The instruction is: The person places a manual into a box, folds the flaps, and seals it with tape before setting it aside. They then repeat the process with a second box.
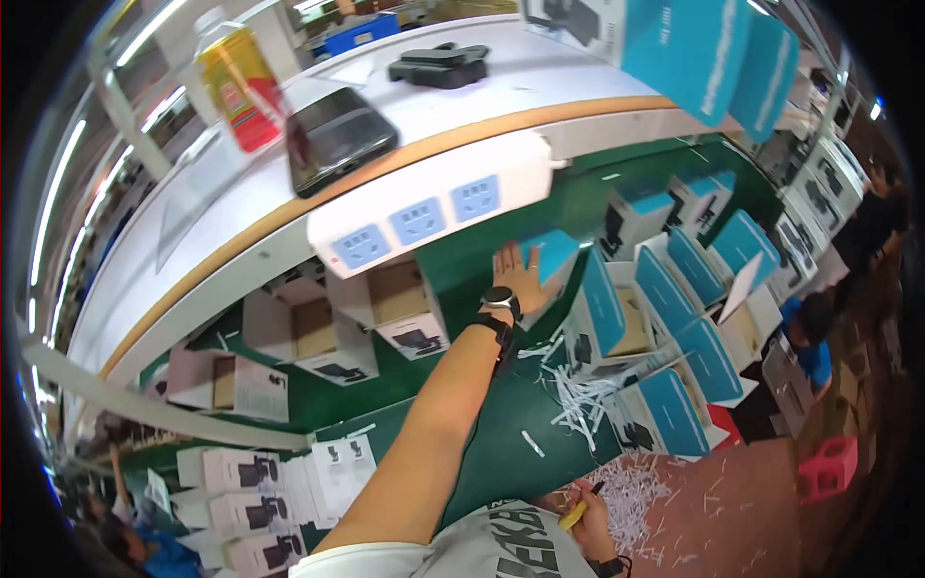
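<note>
My left hand (519,279) lies flat with its fingers stretched out on a closed white and teal carton (551,258), which stands on the green bench top (501,424). The wrist of that arm carries a round watch and a dark band. Close to my body, at the bench's front edge, my right hand (590,525) is closed around a slim yellow tool (573,515) with a dark end; its exact kind is hard to make out. To the right of the left hand stand several open cartons (631,328) with teal flaps raised.
Open cartons (409,318) stand left under the white shelf (540,82). A power strip (419,217) runs along its edge; a phone (337,140) and bottle (241,87) rest above. Shredded paper (583,400) litters bench and floor. A pink stool (829,469) and other people are at right.
</note>
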Motion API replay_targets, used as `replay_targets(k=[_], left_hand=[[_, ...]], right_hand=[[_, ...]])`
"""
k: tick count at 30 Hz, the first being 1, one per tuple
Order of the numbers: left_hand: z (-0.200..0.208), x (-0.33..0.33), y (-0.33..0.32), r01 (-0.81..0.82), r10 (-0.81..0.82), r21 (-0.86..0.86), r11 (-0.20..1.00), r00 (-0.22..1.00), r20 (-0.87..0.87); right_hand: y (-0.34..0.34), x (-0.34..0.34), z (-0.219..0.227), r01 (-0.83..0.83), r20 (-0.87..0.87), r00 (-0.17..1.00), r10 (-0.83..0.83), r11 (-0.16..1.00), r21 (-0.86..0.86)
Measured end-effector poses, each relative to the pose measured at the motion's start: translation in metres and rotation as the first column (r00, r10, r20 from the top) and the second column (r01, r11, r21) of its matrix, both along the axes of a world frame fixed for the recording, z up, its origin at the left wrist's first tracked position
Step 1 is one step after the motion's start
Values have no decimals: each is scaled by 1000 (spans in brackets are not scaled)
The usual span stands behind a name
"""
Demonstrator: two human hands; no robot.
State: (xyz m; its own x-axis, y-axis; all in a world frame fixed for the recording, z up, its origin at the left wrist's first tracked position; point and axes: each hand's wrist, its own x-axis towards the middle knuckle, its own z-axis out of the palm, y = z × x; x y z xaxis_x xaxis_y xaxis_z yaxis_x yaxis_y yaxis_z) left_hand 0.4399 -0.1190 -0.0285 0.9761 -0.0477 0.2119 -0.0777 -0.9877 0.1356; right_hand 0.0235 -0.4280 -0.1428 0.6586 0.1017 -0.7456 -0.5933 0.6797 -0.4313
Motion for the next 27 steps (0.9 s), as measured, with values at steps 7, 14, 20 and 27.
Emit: replay_targets(k=[7, 14, 20, 27], left_hand=[[116, -115, 143, 96, -74, 59, 994, 950, -305], [83, -254, 172, 285, -225, 171, 943, 926, -303], [83, -406, 147, 282, -275, -6, 959, 941, 199], [-91, -527, 191, -856, 888, -242, 456, 454, 71]], right_hand=[[7, 36, 17, -190, 38, 981, 192, 980, -66], [109, 128, 67, -299, 467, 606, 644, 728, -617], [147, 162, 61, -127, 493, 305, 815, 548, -827], [180, 83, 76, -59, 564, 635, 527, 762, -645]])
